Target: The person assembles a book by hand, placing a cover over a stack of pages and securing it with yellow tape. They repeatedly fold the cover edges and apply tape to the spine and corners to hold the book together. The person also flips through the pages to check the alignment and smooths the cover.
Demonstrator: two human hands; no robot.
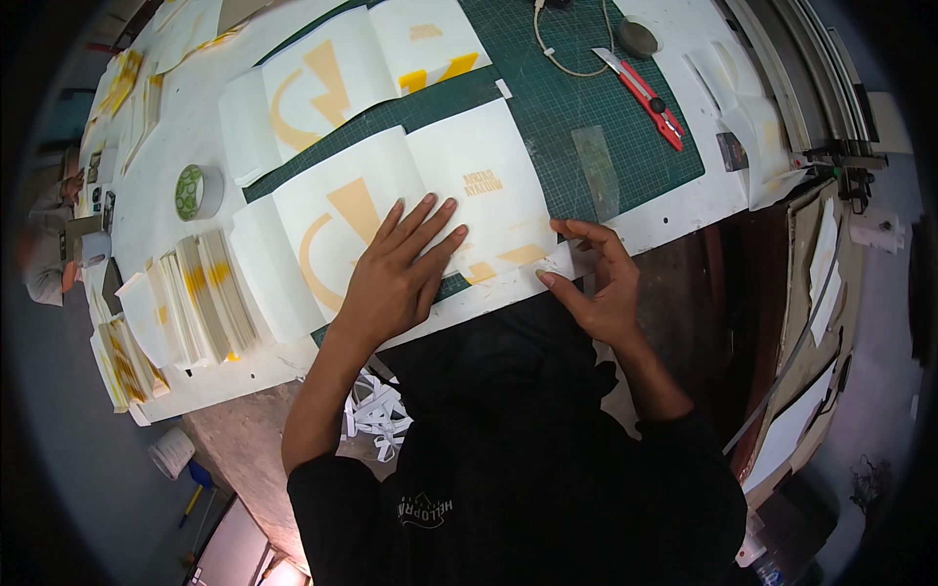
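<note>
A creased white paper sheet printed with pale orange shapes lies near the table's front edge. My left hand rests flat on its middle, fingers stretched out. At the sheet's right near corner is my right hand, its thumb and forefinger curved and apart. The forefinger touches the right edge and the thumb is close to the lower corner; I cannot tell whether paper is pinched there. A similar printed sheet lies just beyond. Both are on a green cutting mat.
A red box cutter lies at the mat's right, blade out, near a clear strip and a cable. Left are a tape roll and stacked folded papers. Paper offcuts lie below the table. Metal rails stand right.
</note>
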